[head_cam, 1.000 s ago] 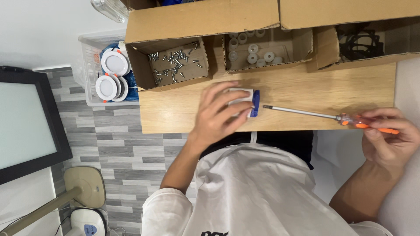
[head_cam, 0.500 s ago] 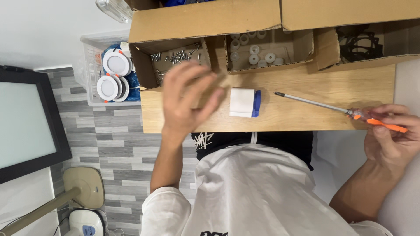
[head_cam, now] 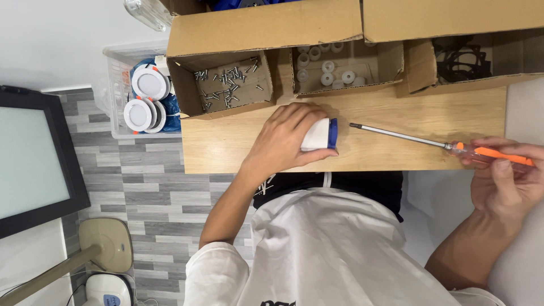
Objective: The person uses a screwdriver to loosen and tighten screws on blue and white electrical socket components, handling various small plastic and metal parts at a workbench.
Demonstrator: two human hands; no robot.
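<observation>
My left hand (head_cam: 283,141) grasps the white-and-blue part (head_cam: 319,134) on the desk (head_cam: 226,141); fingers wrapped over it. Right hand (head_cam: 504,181) grips the orange-handled screwdriver (head_cam: 442,145).

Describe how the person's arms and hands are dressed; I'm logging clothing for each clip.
Both hands, left hand and right hand, are bare: no gloves, rings or watch visible. The forearms are uncovered too. A white short-sleeved T-shirt with a small dark print covers the upper arms.

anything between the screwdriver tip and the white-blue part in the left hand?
Nothing. Head view shows only bare wooden tabletop between the screwdriver tip and the white-and-blue part under the left hand.
</observation>
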